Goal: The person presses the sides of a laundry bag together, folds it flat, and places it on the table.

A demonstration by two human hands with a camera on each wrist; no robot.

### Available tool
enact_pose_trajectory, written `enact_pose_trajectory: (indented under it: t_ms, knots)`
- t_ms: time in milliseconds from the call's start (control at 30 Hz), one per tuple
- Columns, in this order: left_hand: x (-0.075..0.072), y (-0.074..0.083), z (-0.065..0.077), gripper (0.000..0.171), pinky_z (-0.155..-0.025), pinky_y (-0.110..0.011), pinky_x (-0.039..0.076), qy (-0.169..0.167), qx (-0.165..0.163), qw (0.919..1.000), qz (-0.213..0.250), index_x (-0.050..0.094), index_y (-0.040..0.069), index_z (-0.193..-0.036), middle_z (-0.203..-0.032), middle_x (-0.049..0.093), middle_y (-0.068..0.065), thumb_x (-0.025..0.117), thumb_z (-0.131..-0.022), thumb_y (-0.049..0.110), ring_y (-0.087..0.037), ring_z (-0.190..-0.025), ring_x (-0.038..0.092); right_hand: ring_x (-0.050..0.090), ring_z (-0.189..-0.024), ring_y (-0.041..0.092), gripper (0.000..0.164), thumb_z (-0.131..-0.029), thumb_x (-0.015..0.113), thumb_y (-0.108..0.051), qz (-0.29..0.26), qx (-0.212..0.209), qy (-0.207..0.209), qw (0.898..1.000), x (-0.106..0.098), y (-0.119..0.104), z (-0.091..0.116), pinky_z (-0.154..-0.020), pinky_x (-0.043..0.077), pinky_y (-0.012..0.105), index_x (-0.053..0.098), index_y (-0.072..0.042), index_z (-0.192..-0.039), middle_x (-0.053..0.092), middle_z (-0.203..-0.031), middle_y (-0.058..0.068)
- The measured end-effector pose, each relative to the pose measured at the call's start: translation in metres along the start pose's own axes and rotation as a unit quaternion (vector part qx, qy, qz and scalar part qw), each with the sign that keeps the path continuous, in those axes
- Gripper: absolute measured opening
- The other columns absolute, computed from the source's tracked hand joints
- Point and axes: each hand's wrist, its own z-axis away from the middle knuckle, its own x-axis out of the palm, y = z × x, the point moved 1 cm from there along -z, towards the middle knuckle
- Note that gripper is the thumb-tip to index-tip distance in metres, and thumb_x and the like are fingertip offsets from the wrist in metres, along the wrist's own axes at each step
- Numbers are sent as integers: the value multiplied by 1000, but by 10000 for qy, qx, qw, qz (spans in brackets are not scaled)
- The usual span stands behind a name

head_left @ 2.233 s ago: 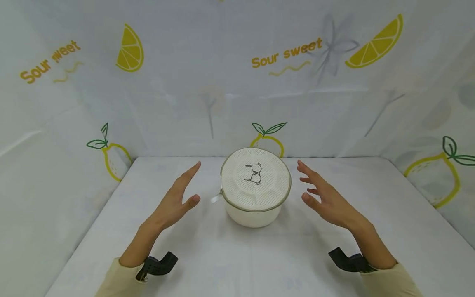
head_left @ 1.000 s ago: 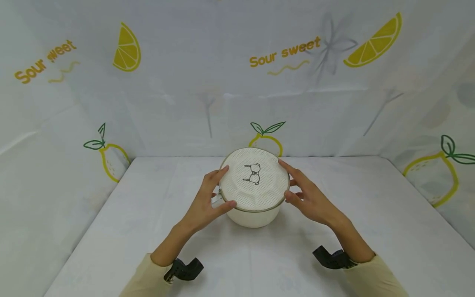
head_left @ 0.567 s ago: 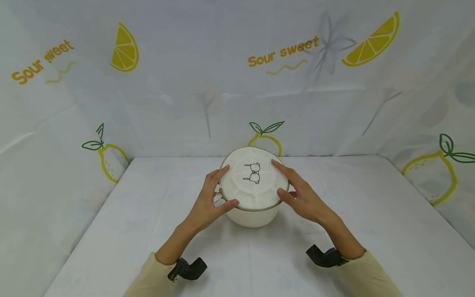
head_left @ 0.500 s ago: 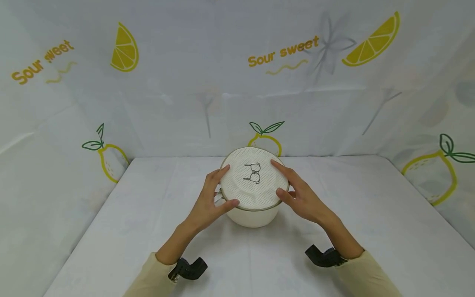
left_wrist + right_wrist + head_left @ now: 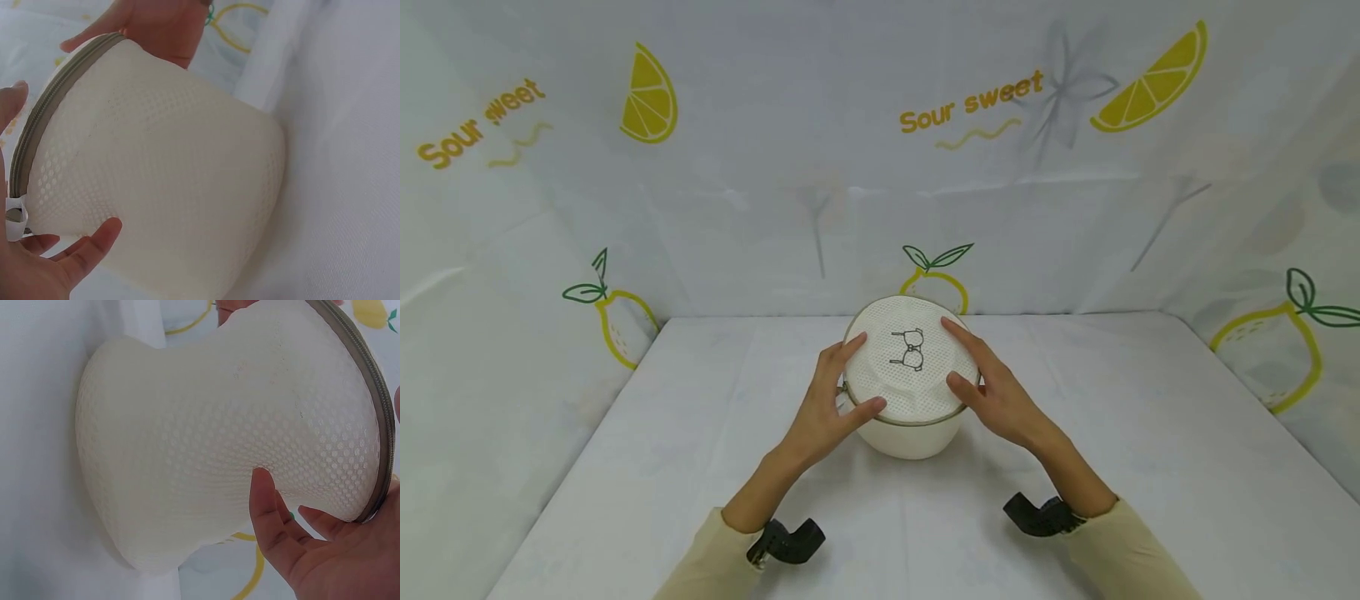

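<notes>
A white mesh laundry bag [image 5: 910, 387], shaped like a drum, stands on the table with a bra outline printed on its round top. My left hand [image 5: 818, 417] grips its left side, thumb and forefinger over the top rim. In the left wrist view the lower fingers [image 5: 94, 250] press the mesh wall under the zipper [image 5: 47, 103], near a white pull tab [image 5: 17, 220]. On the right side my right hand [image 5: 1000, 400] holds the bag, thumb and forefinger on its top. Its fingertips [image 5: 262, 487] dent the mesh in the right wrist view.
A white cloth covers the table [image 5: 647, 467]. Behind it hangs a pale curtain [image 5: 760, 225] printed with lemons and lettering, closing off the back and both sides. A black wrist mount [image 5: 786, 542] sits on each forearm.
Both hands have come in from either side and taken hold of the bag. The right hand has slid further left over the top. The bag has stayed in place.
</notes>
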Motion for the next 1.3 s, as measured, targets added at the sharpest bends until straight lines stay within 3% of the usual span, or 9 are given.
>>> enact_pose_trajectory:
  t_ms: [200, 267, 400, 733, 933, 1100, 1300]
  knots:
    - [3, -2, -1, 80, -99, -55, 37, 77, -71, 9999, 112, 29, 30, -150, -143, 32, -9, 66, -84, 53, -27, -130, 36, 22, -140, 29, 62, -98, 52, -39, 55, -29, 121, 9999, 5, 4, -3, -99, 35, 58, 24, -30, -152, 22, -156, -2]
    - [4, -3, -1, 79, -97, -56, 39, 92, -135, 9997, 159, 28, 32, -150, -143, 32, -8, 68, -84, 50, -26, -130, 35, 20, -142, 26, 62, -97, 53, -39, 54, -15, 159, 9999, 6, 3, -3, -105, 26, 59, 25, -31, -152, 22, -156, -4]
    - [5, -5, -2, 80, -98, -57, 37, 88, -287, 9991, 311, 28, 33, -150, -143, 32, -7, 72, -83, 41, -26, -131, 35, 18, -142, 23, 63, -97, 54, -38, -103, 73, 173, 9998, 8, 4, -5, -109, 20, 57, 25, -31, -152, 22, -156, -5]
    - [10, -5, -4, 84, -107, -54, 26, -24, -544, 9969, 572, 25, 20, -152, -148, 28, -14, 72, -82, 18, -32, -134, 31, 17, -143, 23, 61, -97, 54, -38, -441, 170, 70, 9989, 16, 10, -7, -109, 18, 58, 26, -34, -151, 21, -156, -6]
    - [4, 24, -2, 80, -108, -57, 22, -128, -601, 9957, 695, 27, 9, -151, -149, 28, -18, 70, -84, 19, -35, -138, 26, 15, -143, 22, 59, -98, 53, -38, -633, 250, 44, 9977, 19, 12, -7, -109, 17, 58, 27, -35, -151, 20, -156, -7]
    - [1, 31, -1, 81, -108, -58, 22, -193, -646, 9951, 727, 26, 10, -151, -150, 28, -17, 70, -84, 22, -34, -138, 26, 13, -144, 22, 60, -97, 52, -40, -750, 322, 0, 9967, 20, 14, -7, -109, 15, 59, 25, -35, -151, 18, -157, -8]
    - [0, 27, -2, 83, -107, -57, 24, -273, -748, 9939, 757, 25, 14, -152, -147, 31, -16, 70, -84, 23, -32, -135, 30, 12, -144, 21, 61, -97, 52, -41, -741, 352, -28, 9966, 19, 14, -7, -109, 14, 60, 24, -35, -151, 18, -157, -8]
